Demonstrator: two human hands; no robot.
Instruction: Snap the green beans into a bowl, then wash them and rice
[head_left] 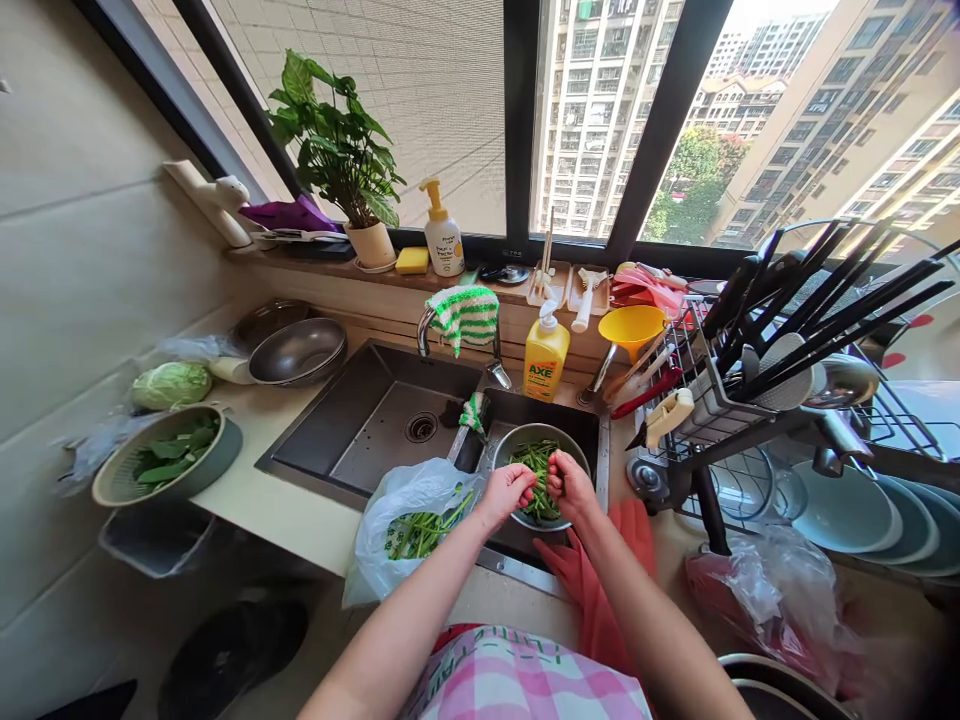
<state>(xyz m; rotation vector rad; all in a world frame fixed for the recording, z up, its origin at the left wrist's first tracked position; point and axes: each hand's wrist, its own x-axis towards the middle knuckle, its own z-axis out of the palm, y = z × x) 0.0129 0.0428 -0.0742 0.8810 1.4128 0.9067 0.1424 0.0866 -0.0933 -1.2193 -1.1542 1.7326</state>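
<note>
Working above a round steel bowl [525,432] of thin green stems [540,472] at four o'clock in the dark steel sink [322,420], the left hand [505,494] and right hand [571,487] hold their fingers [531,482] together. Exactly what they pinch is hidden.

And here's the left hand [506,495] and right hand [571,487], pinching green stems [538,470] just above a steel bowl [577,455] full of them!

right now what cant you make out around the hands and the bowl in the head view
In the head view:
- Whatever the left hand and right hand pinch: their fingers hide it.
- Part of the green stalks: both hands cover them.
- The sink floor under the steel bowl: the bowl hides it.
- The stalks in the plastic bag: the film blurs them.
- The dark pot: the bottom edge cuts it off.
</note>
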